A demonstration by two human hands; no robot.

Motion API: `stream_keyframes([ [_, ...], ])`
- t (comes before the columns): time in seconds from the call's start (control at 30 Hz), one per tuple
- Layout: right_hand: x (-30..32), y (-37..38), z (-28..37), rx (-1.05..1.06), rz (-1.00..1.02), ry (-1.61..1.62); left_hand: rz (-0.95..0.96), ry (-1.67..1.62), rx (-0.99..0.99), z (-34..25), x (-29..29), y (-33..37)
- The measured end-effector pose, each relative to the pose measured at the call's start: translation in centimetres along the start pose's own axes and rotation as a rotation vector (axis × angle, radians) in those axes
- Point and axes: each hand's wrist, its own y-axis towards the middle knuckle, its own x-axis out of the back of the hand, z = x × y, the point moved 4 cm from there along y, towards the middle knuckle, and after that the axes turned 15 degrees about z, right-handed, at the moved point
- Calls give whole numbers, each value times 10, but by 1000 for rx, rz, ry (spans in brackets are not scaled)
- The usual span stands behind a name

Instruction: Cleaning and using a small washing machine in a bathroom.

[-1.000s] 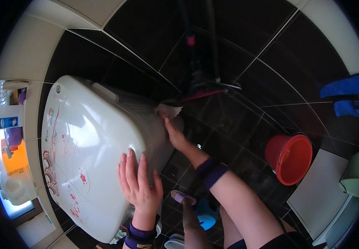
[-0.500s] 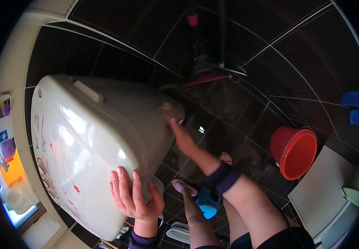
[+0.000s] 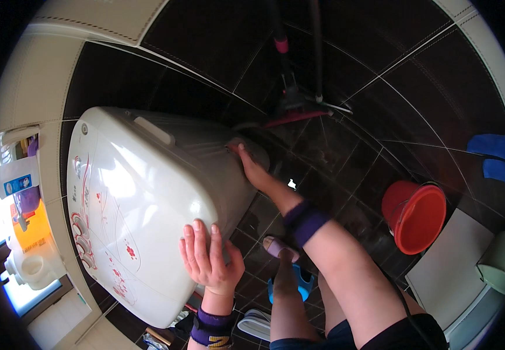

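A white washing machine (image 3: 141, 192) with red flower patterns and several knobs on its lid fills the left half of the view, standing at an angle. On the lid's near right corner lies my left hand (image 3: 210, 259), fingers flat and spread. My right hand (image 3: 246, 160) reaches across to the machine's grey side, low and farther away. Its fingers lie stretched against that side surface, partly in shadow. Neither hand has a thing gripped in it.
A red bucket (image 3: 413, 216) stands to the right, near a pale panel (image 3: 451, 262) and a green bin (image 3: 503, 259). A floor squeegee (image 3: 299, 114) leans in the far corner. Blue slippers (image 3: 494, 151) are on the right wall. Bottles (image 3: 28, 227) line the left sill. A blue stool (image 3: 302, 283) is by my legs.
My right hand, blurred by motion before, now rests against the machine's side. The left hand stays on the lid corner. The machine and bottles appear farther right in the view.
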Motion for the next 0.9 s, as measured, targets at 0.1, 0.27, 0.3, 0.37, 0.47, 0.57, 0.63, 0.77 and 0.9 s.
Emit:
stream_keyframes([
  [0.1, -56, -48, 95, 318, 125, 99, 29, 15, 1, 12, 7, -4],
  [0.27, -70, -67, 160, 456, 174, 111, 27, -65, -10, 3, 9, 2],
  [0.3, -66, -62, 162, 423, 232, 141, 35, -77, -11, 3, 9, 2],
  [0.37, -65, -67, 167, 422, 197, 29, 32, -97, -12, 4, 10, 3],
  [0.47, -73, -94, 164, 401, 151, 34, 42, -129, -13, 8, 12, 0],
  [0.57, -82, -121, 176, 363, 124, 30, 43, -132, -10, 10, 12, 1],
  [0.63, -88, -113, 194, 432, 133, -67, 40, -139, -15, 10, 12, 1],
  [0.77, -80, -55, 209, 284, 206, -84, 51, -171, -35, 5, 16, 3],
  [0.9, -81, -67, 193, 253, 116, -191, 77, -185, -45, 10, 16, 1],
])
